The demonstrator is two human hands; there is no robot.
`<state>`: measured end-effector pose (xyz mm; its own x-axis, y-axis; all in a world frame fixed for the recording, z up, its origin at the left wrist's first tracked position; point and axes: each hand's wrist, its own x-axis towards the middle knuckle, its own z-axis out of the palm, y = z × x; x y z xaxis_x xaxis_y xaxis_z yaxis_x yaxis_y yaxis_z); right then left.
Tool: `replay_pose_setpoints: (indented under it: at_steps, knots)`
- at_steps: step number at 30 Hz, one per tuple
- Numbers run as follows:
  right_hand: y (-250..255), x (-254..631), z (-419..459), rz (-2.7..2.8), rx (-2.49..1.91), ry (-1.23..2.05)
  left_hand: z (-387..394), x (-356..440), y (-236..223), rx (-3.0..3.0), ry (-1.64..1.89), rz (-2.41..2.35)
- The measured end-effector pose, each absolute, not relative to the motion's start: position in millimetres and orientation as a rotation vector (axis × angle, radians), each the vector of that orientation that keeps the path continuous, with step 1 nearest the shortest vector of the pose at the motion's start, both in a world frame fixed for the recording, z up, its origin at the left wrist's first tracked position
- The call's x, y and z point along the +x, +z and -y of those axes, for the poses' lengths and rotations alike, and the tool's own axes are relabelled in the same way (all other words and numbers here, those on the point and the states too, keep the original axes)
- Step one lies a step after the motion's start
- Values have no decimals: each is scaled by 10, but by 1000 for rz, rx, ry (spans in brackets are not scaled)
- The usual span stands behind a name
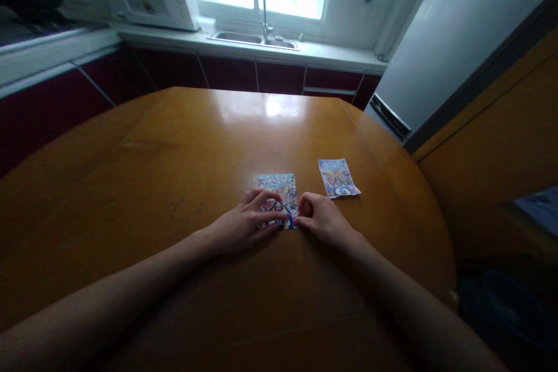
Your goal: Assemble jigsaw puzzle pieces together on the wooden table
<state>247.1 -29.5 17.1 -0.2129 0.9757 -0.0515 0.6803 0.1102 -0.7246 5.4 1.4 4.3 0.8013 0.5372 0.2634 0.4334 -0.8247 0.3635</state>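
A small colourful picture made of puzzle pieces (281, 188) lies flat on the round wooden table (174, 174). My left hand (244, 224) rests on its near left part, fingers stretched out flat over the pieces. My right hand (320, 218) sits at its near right corner with the fingers curled and pinched together at the edge; whether they grip a piece is hidden. A second colourful printed card (337, 177) lies to the right, apart from both hands.
Behind the table runs a kitchen counter with a sink and tap (265, 23) under a bright window, and a white microwave (148, 0) at the left. A grey fridge (436, 52) and a wooden cabinet (501, 145) stand at the right.
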Motion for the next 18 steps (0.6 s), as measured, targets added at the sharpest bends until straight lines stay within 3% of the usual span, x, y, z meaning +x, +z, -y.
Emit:
replay_pose_setpoints:
  at_steps: [10, 18]
  knots:
    - [169, 2434, 298, 1831, -1579, 865, 14, 53, 89, 2711, 473, -743]
    - [170, 2726, 63, 1607, -1574, 406, -119, 49, 103, 2477, 768, -1059]
